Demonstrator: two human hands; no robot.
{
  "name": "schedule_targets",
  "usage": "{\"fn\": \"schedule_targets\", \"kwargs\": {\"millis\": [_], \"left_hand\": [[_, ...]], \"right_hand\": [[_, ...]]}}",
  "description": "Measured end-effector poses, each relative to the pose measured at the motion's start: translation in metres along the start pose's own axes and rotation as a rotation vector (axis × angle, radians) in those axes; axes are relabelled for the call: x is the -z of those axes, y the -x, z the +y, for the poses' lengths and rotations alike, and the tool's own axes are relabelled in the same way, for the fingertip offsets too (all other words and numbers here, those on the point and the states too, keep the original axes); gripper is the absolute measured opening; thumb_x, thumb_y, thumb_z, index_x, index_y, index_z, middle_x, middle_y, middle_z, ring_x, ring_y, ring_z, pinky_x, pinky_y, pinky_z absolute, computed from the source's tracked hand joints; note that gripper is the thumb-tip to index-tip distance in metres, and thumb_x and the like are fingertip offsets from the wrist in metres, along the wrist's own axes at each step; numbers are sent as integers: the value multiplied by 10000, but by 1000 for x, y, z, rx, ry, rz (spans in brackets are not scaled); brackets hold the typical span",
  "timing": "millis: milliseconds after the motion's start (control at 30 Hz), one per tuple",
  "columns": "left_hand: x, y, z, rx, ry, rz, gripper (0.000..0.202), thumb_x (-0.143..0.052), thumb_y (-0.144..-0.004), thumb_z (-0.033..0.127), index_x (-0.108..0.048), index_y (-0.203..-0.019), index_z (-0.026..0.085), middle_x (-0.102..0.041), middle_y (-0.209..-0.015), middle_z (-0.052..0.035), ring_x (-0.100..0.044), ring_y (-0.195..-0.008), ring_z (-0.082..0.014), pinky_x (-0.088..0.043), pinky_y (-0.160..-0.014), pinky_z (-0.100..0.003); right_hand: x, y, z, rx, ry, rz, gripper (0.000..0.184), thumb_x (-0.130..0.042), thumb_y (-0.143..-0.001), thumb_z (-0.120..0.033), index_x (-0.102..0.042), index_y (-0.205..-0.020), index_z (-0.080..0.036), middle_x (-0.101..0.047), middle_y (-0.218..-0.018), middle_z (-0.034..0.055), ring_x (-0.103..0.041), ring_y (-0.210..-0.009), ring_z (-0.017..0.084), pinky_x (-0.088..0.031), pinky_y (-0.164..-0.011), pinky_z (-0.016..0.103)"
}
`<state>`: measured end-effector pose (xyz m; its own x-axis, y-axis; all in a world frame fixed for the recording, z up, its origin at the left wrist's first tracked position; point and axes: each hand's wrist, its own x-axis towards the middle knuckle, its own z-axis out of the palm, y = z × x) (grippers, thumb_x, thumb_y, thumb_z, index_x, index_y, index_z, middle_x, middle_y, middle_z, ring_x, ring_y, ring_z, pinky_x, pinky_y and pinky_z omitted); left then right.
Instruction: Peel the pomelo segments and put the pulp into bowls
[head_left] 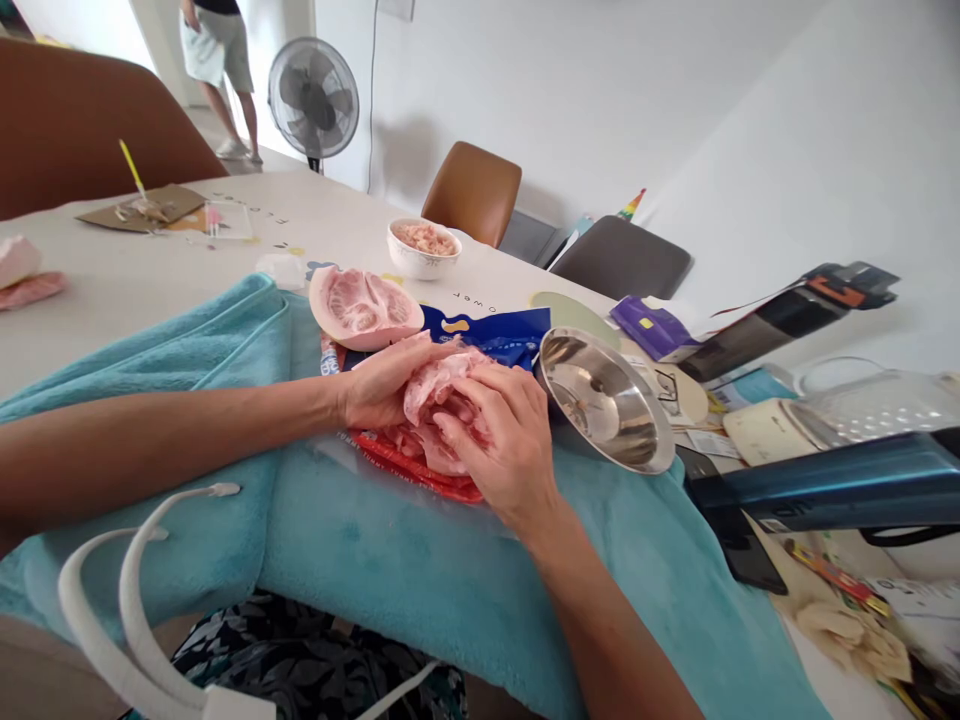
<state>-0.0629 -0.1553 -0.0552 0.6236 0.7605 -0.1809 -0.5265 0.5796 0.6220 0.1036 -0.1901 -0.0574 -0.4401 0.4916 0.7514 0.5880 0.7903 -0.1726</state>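
Both hands are around a piece of pink pomelo [442, 395] with torn white pith and bared flesh. My left hand [386, 385] cups it from the left side. On the right, my right hand [514, 435] grips it, thumb and fingers pressed into the flesh. Under the fruit lies a red and blue plastic bag [420, 475], spread over a teal towel [360, 560]. Just beyond my left hand, a hollow pomelo rind half [367, 305] faces up. A tilted steel bowl [607, 400] stands right of my right hand.
A white bowl [424, 250] of peeled pulp stands farther back on the table. To the right are a blue bottle [840, 485], a dark phone [739, 545] and a purple packet [652, 328]. A fan [313, 100] and a person's legs [232, 90] show behind.
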Motion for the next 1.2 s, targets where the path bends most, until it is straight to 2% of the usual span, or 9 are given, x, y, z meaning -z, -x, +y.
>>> {"fn": "schedule_targets", "kwargs": {"millis": [233,367,533,633,800,900,967,1067,1200], "left_hand": [[14,-5,5,129,-53,-109,393,-421,-941,365,-665,-847,72,-717,-759,-146,-699,-668,-218,-572,-575,-294],[20,-8,6,88,-80,-179,402,-425,-919,403,-655,-875,76,-708,-782,-152,-656,-542,-204,-418,-349,-229],[17,-5,6,75,12,-23,398,-386,-958,388,-618,-767,127,-604,-562,-65,-536,-396,-146,-382,-332,-216],[14,-3,7,84,54,42,427,-344,-976,380,-625,-788,119,-617,-585,-75,-558,-419,-153,-407,-345,-222],[12,-2,6,70,106,73,395,-383,-976,348,-635,-794,103,-694,-730,-125,-680,-625,-183,-550,-517,-248],[13,-2,5,52,109,24,352,-421,-966,322,-648,-812,101,-707,-754,-123,-693,-673,-183,-570,-586,-257],[15,-3,4,40,93,6,364,-418,-965,334,-654,-817,101,-704,-737,-119,-684,-649,-179,-559,-566,-250],[15,-3,3,21,40,-42,388,-418,-952,365,-671,-834,95,-709,-757,-133,-669,-626,-181,-545,-546,-255],[10,3,3,77,-171,-105,421,-488,-878,411,-686,-779,54,-681,-678,-150,-581,-480,-158,-467,-441,-246]], "right_hand": [[10,-2,0,-108,30,116,125,-570,-915,-186,-641,-995,-249,-737,-939,49,-678,-937,216,-497,-915,420],[17,-2,5,-242,27,185,168,-497,-949,-175,-624,-1029,-250,-746,-929,39,-688,-821,189,-522,-866,395],[15,-1,14,-209,79,105,207,-518,-949,-248,-617,-767,-242,-723,-761,17,-677,-800,193,-460,-972,468],[13,-2,16,-234,26,88,261,-562,-922,-258,-579,-663,-227,-713,-758,23,-685,-904,227,-479,-936,467],[16,-2,8,-357,-61,72,313,-550,-897,-191,-502,-590,-226,-606,-600,-23,-613,-621,147,-549,-802,366],[17,1,4,-361,-73,26,123,-549,-890,-185,-646,-834,-235,-715,-810,8,-671,-746,169,-560,-814,366],[17,5,4,-316,-72,-29,169,-535,-901,-179,-678,-962,-245,-744,-949,33,-698,-894,196,-545,-903,413],[19,7,7,-266,-36,-51,170,-545,-910,-217,-714,-903,-241,-732,-1101,72,-642,-1130,253,-460,-1044,515],[17,-4,11,-456,-157,-23,302,-465,-964,-366,-700,-1080,-217,-660,-1277,116,-571,-1251,271,-448,-1063,522]]}}
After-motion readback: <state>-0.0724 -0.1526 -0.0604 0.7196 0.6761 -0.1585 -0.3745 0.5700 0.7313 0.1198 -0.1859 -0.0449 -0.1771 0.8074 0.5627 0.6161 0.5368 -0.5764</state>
